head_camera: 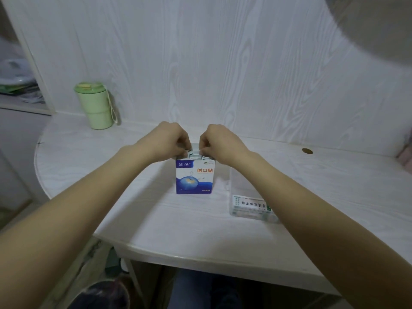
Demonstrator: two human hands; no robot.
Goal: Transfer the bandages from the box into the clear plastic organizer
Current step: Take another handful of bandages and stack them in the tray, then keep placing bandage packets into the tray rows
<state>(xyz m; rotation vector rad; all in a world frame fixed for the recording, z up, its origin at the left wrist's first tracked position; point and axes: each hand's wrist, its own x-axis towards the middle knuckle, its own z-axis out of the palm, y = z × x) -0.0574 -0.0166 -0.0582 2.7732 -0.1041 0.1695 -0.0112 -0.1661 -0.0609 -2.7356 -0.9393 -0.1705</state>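
Early in the task, judging by the layout. Bandage box (194, 176) upright on the white table (133, 210), top open, with pale wrapped bandages (195, 155) showing at the mouth. Left hand (168, 139) and right hand (219, 141) both at the box top, fingers (185, 144) curled inward and pinching at the opening, seemingly around the bandage stack or the flaps; which of the two, not clear from this angle. Clear plastic organizer (249, 204) just beside the box on the right, partly under the right forearm, with a printed packet or label visible at its near end; whether any bandages already inside, too hard to tell through the clear walls. No loose bandages seen on the table.

Likely done: box opened. Left to do: pulling the bandages out, carrying them across to the organizer, setting them in. Practically the whole transfer outstanding, as far as visible.

Also on the table: green lidded cup (95, 105) with a strap, well apart at the back left against the wall.
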